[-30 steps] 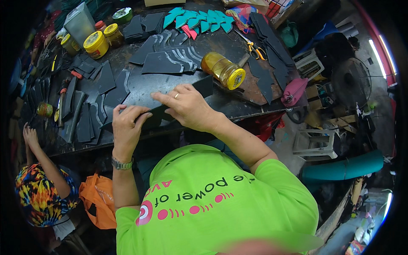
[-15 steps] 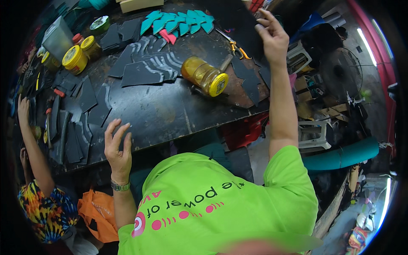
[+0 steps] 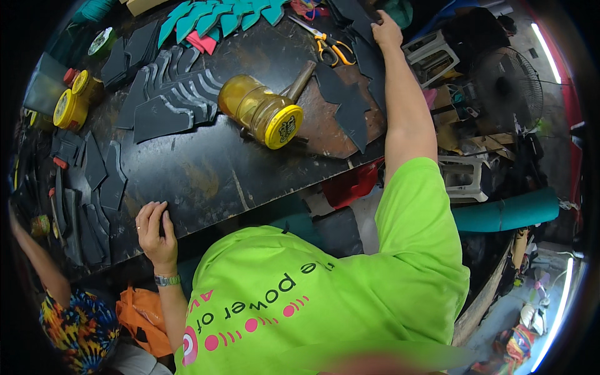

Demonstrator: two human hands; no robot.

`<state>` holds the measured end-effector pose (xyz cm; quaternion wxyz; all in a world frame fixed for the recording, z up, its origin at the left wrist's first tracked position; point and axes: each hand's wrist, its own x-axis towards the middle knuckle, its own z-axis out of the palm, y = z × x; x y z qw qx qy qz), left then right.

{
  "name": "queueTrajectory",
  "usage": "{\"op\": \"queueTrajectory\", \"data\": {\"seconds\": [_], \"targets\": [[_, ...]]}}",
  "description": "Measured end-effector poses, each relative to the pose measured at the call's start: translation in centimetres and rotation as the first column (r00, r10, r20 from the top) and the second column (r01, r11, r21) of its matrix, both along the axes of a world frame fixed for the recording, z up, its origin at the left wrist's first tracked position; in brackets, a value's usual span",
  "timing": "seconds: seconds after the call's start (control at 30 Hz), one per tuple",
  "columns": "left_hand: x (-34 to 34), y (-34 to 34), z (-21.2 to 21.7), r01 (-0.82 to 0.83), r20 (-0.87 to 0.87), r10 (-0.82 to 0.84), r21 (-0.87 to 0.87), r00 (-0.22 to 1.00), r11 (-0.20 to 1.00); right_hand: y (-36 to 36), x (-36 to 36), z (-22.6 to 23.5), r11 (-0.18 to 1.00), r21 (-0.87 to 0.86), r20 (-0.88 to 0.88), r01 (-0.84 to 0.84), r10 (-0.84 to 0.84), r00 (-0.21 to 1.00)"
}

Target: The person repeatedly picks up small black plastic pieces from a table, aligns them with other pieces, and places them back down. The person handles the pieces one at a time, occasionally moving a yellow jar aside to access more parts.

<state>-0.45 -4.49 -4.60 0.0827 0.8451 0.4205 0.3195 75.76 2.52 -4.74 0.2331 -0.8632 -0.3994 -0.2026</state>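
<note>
My left hand (image 3: pixel 156 237), with a wristwatch (image 3: pixel 167 280) below it, rests at the table's near edge. Its fingers are loosely bent and hold nothing. My right arm stretches to the far right, where my right hand (image 3: pixel 389 32) is bent in at dark foam pieces (image 3: pixel 355 22). What its fingers grip, if anything, cannot be made out. Between the hands a glass jar of amber stuff (image 3: pixel 250 103) with a yellow lid lies on its side. Orange-handled scissors (image 3: pixel 328 47) lie beyond it. Left of the jar are dark foam cutouts (image 3: pixel 164 119) with pale curved edges.
Teal leaf-shaped pieces (image 3: pixel 215 19) and a pink piece (image 3: pixel 201 41) lie at the back. Yellow-lidded tubs (image 3: pixel 70 109) stand left. A co-worker's arm (image 3: pixel 42 265) is at the left edge. Right of the table are a white stool (image 3: pixel 431 59) and a fan (image 3: pixel 506 87).
My right hand has gone from raised with spread fingers to bent in at the far right pieces. My left hand has lowered to the table edge, its fingers closer together. The view has shifted.
</note>
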Motion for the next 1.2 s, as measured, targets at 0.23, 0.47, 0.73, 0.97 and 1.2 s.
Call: {"op": "queueTrajectory", "data": {"seconds": [0.23,0.47,0.73,0.97,1.2], "targets": [[0.6,-0.1,0.5,-0.043,-0.005,0.043,0.019,0.999,0.999,-4.1,-16.0,9.6,0.760,0.433,-0.210,-0.485,0.608,0.765],[0.3,0.2,0.4,0.018,0.101,-0.021,0.031,0.995,0.999,-11.6,-43.6,12.7,0.391,0.539,-0.395,-0.746,0.900,0.186],[-3.1,0.5,2.6,-0.027,0.293,0.050,-0.083,0.955,0.996,-5.2,-56.4,5.3,0.330,0.347,-0.616,-0.878,0.786,0.052],[-8.5,7.5,5.3,-0.220,0.353,0.252,-0.129,0.901,0.967,-0.3,-64.2,3.4,0.109,0.130,-0.174,-0.986,0.981,0.085],[-10.1,7.6,4.7,-0.299,0.413,0.355,-0.196,0.839,0.934,3.4,-68.4,2.1,0.204,-0.079,-0.120,-0.976,0.970,0.212]]}}
